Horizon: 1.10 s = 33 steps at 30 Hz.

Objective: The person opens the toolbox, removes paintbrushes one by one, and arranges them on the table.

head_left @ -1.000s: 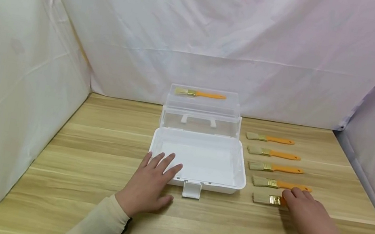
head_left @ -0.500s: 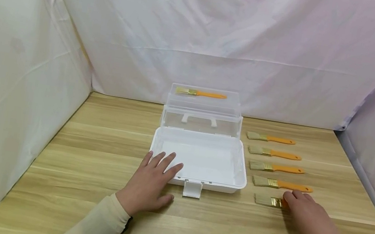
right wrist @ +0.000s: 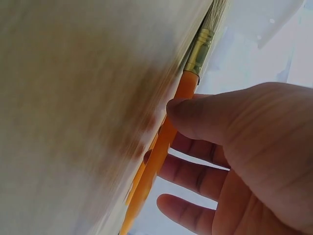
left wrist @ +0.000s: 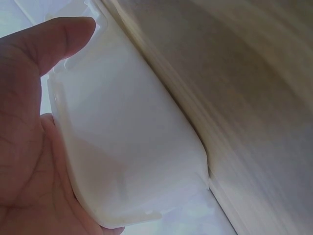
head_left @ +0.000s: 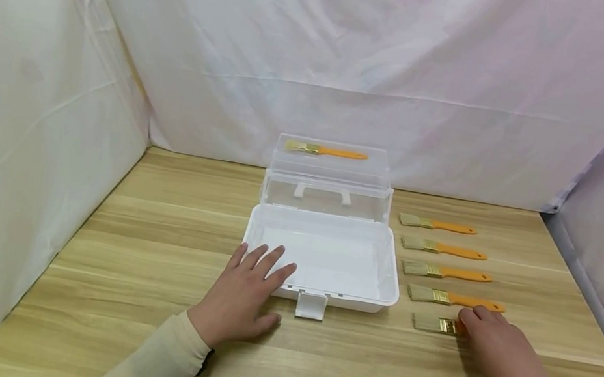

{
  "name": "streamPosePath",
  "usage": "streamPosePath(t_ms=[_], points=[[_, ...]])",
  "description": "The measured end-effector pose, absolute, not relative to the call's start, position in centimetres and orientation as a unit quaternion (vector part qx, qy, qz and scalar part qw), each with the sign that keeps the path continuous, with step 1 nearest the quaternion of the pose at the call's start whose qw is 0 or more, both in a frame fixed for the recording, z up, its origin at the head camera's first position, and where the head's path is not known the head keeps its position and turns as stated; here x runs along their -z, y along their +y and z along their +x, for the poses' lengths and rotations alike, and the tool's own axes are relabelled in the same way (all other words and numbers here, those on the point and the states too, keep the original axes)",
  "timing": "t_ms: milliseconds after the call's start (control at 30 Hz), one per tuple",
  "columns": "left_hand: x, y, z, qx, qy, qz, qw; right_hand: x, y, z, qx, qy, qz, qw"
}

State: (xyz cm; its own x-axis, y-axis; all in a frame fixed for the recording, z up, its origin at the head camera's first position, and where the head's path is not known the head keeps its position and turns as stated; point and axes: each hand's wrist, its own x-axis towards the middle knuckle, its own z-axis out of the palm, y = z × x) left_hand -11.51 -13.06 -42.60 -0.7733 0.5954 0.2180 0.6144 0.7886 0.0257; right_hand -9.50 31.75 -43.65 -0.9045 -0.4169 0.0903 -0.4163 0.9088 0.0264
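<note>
My left hand (head_left: 239, 300) rests over the front left rim of a white plastic box (head_left: 391, 282), its fingers spread and fairly straight. In the left wrist view, the thumb (left wrist: 73, 36) sits in front of the box wall (left wrist: 122, 132). At the right, my right hand (head_left: 506, 359) pinches the orange handle of the nearest paintbrush (head_left: 429, 323). The right wrist view shows the thumb on that handle (right wrist: 183, 90), with the brush low against the table. The box's clear lid (head_left: 328, 170) leans open behind, with another paintbrush (head_left: 337, 152) on it.
Several more orange-handled paintbrushes lie in a column right of the box, among them the closest neighbour (head_left: 439, 296) and the farthest (head_left: 438, 225). A latch (head_left: 311, 306) hangs at the box front. White cloth walls (head_left: 341, 89) surround the wooden table (head_left: 151, 244).
The pinched paintbrush has slid slightly to the right with my right hand. The whole head view has drifted a little; my left hand stays on the box rim.
</note>
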Motion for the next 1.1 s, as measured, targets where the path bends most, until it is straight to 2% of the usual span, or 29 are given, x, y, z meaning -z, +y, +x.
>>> streamPosePath(t_ms=[600,833,1100], points=[[42.6,-13.2,-11.5,0.046,-0.94,-0.322,0.104,42.4,31.6,-9.9,0.017,-0.978,0.205,0.031],[42.7,-13.2,-11.6,0.048,-0.94,-0.323,0.102,40.6,31.7,-10.9,0.022,-0.972,0.224,0.063],[42.6,-13.0,-11.5,0.049,-0.942,-0.32,0.09,37.7,30.4,-13.7,0.024,-0.964,0.244,0.103]])
